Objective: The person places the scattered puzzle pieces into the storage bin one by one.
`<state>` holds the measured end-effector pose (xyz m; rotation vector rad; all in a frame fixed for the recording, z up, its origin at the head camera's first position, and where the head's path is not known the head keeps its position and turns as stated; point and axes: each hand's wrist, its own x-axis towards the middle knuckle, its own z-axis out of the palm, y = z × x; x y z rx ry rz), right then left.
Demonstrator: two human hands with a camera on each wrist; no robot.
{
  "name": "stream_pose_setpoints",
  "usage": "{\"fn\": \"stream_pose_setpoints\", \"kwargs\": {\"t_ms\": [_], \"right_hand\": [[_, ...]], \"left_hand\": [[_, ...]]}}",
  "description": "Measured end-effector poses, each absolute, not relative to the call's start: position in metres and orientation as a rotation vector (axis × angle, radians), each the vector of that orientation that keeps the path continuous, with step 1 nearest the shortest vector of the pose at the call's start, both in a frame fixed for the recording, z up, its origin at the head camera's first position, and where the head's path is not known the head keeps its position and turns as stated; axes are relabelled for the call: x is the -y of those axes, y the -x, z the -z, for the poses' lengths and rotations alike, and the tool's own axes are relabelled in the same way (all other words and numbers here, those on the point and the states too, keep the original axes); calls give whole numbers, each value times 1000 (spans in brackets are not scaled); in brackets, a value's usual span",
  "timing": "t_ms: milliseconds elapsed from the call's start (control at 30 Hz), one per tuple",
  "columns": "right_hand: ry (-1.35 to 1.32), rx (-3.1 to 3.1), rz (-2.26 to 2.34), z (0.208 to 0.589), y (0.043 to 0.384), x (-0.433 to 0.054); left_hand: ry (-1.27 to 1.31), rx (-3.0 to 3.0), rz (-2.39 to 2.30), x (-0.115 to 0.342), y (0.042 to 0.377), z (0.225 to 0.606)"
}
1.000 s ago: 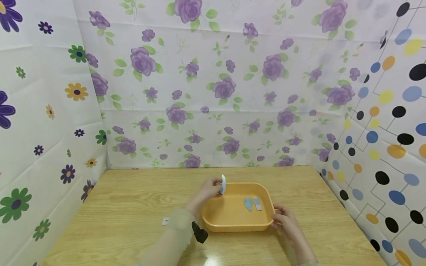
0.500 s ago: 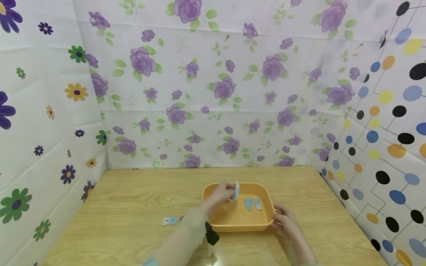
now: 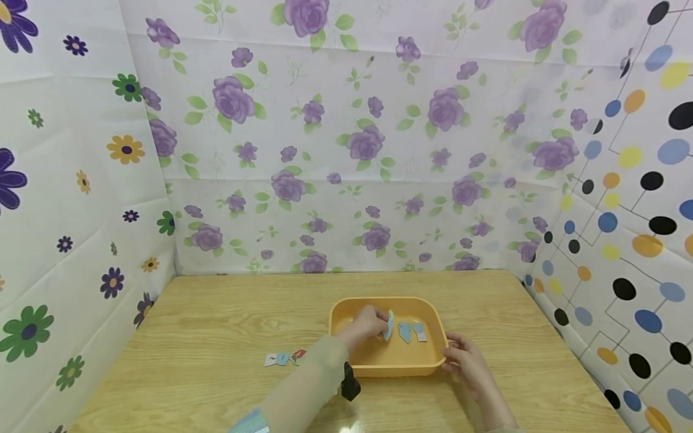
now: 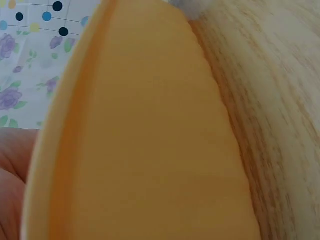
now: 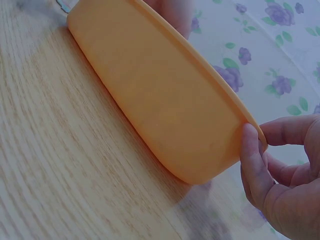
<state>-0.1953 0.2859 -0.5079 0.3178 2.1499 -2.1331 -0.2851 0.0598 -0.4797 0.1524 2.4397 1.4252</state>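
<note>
A yellow-orange plastic basin [image 3: 373,355] stands on the wooden table. Inside it, near the left of its middle, my left hand [image 3: 370,323] pinches a pale blue and green puzzle piece [image 3: 390,325], seen nearly edge-on. To the right of that, two light blue puzzle pieces, one pointed [image 3: 405,332] and one with a pale end [image 3: 419,332], lie on the basin floor. My right hand [image 5: 285,170] pinches the basin's right rim between thumb and fingers. In the left wrist view the basin wall [image 4: 150,125] hides most of the left hand [image 4: 12,180].
Left of the basin, a short row of flat pieces lies on the table [image 3: 216,325]: a white one [image 3: 270,359], a blue one [image 3: 283,359] and a red one [image 3: 298,355] close to the left sleeve. Patterned cloth walls enclose the back and both sides.
My left hand has moved right and down into the basin with the puzzle piece, from over its left rim. The row of pieces behind the left arm has come into view. My right hand stays put.
</note>
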Motion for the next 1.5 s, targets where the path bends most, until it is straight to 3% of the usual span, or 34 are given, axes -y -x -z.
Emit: {"fn": "stream_pose_setpoints", "kwargs": {"t_ms": [667, 1067, 1500], "right_hand": [[-318, -2140, 2122, 509, 195, -287], [-309, -2126, 2136, 507, 195, -286], [-321, -2138, 2128, 507, 195, -285]], "left_hand": [[-208, -2558, -1322, -62, 281, 490], [-283, -2694, -1075, -60, 282, 483], [-378, -2565, -1136, -40, 277, 461]]}}
